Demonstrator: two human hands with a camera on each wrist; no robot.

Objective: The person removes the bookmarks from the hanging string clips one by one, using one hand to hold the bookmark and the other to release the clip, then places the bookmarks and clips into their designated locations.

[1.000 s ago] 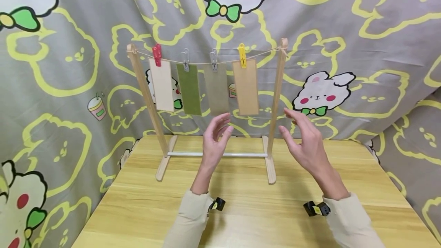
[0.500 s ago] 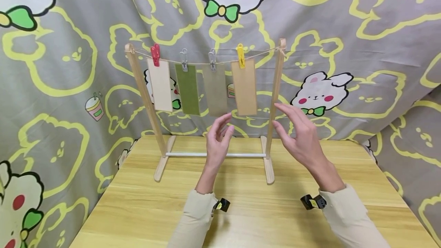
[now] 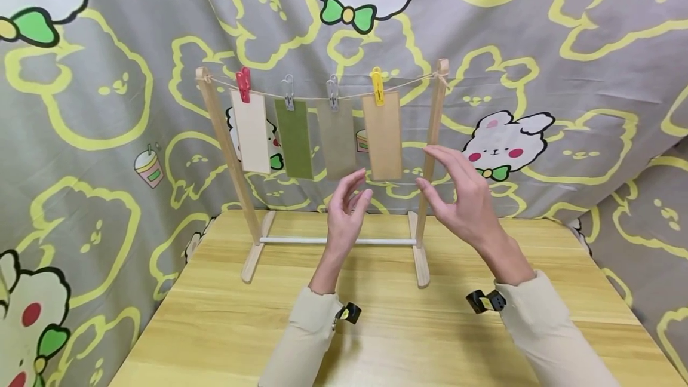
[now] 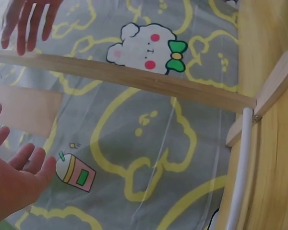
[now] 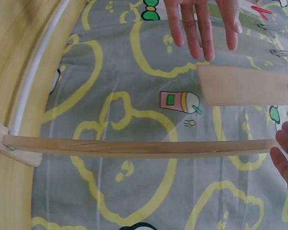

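Several cards hang by clothespins from a string between two wooden posts: a white card point(image 3: 251, 133) under a red clothespin point(image 3: 244, 85), a green card point(image 3: 294, 139), a grey card point(image 3: 336, 139) and a tan card point(image 3: 382, 136) under a yellow clothespin point(image 3: 378, 86). My left hand point(image 3: 346, 211) is raised below the grey card, fingers relaxed and holding nothing. My right hand point(image 3: 463, 196) is just right of the tan card, its fingertips overlapping the right post point(image 3: 432, 136) in the head view. Both hands also appear in the wrist views, with the tan card point(image 5: 249, 86) between them.
The rack's white crossbar point(image 3: 301, 240) joins its two wooden feet, which stand on the wood-grain table point(image 3: 408, 339). A grey curtain point(image 3: 580, 17) with yellow outlines and cartoon animals hangs behind and at both sides. Grey clothespins point(image 3: 289, 93) hold the middle cards.
My right hand has moved left and up, from beside the right post to overlapping it. My left hand has shifted slightly right and up. The cards hang as before.
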